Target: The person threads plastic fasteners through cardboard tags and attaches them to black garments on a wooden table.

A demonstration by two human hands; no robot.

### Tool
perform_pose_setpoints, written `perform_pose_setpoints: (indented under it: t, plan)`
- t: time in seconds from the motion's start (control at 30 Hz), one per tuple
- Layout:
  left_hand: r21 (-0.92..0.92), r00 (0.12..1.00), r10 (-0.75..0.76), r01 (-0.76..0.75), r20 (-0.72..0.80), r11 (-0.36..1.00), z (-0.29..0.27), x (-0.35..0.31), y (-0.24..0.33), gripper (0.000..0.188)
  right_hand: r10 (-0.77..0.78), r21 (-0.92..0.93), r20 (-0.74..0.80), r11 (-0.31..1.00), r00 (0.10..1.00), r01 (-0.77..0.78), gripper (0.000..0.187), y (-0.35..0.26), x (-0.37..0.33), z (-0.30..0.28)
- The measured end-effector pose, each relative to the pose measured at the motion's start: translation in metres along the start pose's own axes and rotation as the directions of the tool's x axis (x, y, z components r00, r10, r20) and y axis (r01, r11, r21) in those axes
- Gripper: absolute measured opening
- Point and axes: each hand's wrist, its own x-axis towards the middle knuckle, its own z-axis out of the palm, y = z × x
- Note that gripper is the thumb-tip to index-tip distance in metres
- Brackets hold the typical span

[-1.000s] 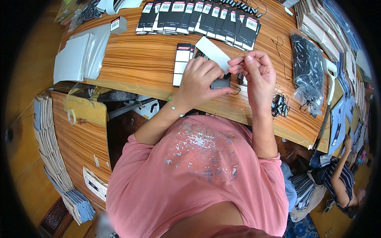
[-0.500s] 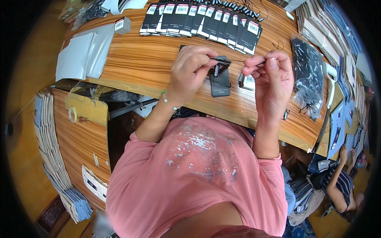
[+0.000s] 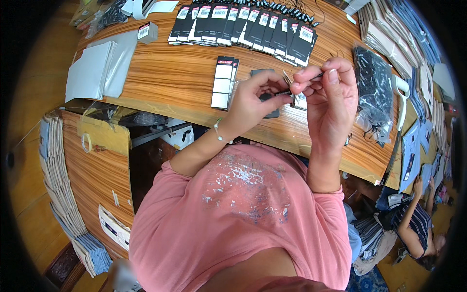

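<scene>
My left hand is closed in a pinch over the table, at a thin hang tag seen almost edge-on. Close beside it, my right hand pinches a thin black cord between thumb and forefinger. The fingertips of both hands nearly meet, and they hide part of the tag and cord. Under my left hand lies a black card, mostly covered. Left of that hand are long label strips with white panels and a red-and-black top. A small stack of white-labelled tags shows partly behind my right fingers.
A fanned row of black hang tags with cords spans the far side. At right lie a plastic bag of black cords and a white-handled tool. White sheets lie left; folded garments are stacked far right. Another person works lower right.
My left hand has moved down and right, closer to my right hand, uncovering the label strips. It now covers most of the black card. My right hand has barely moved.
</scene>
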Motion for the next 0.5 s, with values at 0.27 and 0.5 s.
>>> perform_pose_setpoints:
  t: [0.27,0.5]
  plan:
    - [0.005,0.999,-0.043,0.043,-0.008,0.999,-0.011,0.008,0.03,0.017,-0.137,-0.083,-0.06,0.988,0.989,0.132,0.01,0.0,0.002,-0.014]
    - [0.119,0.99,0.135,-0.129,-0.037,0.984,-0.015,0.006,0.048,0.017,-0.111,-0.088,-0.068,0.991,0.991,0.105,0.012,0.003,-0.001,-0.021]
